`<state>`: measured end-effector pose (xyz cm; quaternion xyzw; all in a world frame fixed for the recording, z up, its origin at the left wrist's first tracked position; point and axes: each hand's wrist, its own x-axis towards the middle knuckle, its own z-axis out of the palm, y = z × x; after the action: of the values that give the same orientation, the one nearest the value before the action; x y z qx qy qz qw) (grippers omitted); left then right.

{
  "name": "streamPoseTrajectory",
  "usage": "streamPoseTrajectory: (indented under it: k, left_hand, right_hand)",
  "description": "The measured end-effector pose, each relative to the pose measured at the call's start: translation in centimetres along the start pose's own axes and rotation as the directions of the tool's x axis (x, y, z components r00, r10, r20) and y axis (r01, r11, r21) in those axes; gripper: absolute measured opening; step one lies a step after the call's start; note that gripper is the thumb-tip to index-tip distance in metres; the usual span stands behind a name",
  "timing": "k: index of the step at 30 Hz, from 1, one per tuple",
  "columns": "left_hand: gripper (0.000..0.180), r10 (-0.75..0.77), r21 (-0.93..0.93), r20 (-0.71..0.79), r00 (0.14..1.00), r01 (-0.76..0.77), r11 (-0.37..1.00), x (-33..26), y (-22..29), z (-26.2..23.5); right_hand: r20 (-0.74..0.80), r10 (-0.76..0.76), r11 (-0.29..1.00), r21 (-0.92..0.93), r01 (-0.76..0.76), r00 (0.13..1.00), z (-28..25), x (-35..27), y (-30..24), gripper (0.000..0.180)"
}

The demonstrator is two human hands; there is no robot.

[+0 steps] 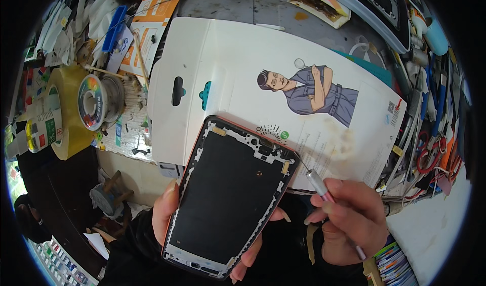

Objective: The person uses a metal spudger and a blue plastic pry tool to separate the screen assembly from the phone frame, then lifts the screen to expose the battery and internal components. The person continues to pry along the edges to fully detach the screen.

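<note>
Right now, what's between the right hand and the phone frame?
In the head view, the silver collar and thin tip of the pink-handled tool, over white cardboard.

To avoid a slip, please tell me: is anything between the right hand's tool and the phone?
Nothing visible: the thin tip of the tool in the right hand appears close to the phone.

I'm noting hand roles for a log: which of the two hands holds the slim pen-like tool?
The right hand: its fingers pinch the silver-and-pink tool, whereas the left hand grips the phone frame.
</note>
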<state>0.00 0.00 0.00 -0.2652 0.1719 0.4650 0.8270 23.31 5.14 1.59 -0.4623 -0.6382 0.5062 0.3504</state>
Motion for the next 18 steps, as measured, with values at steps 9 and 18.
streamPoseTrajectory:
  k: [9, 18]
  left_hand:
    - [0.142, 0.050, 0.112, 0.008, 0.999, -0.051, 0.992, 0.0, 0.1, -0.1]
    - [0.112, -0.132, 0.147, 0.174, 0.976, 0.106, 0.983, 0.9, 1.9, -1.2]
  right_hand:
    - [-0.040, -0.047, 0.999, -0.017, 0.047, 0.998, 0.6, 0.2, 0.3, 0.037]
    - [0.011, -0.044, 0.999, -0.017, 0.044, 0.999, 0.0, 0.3, 0.3, 0.036]
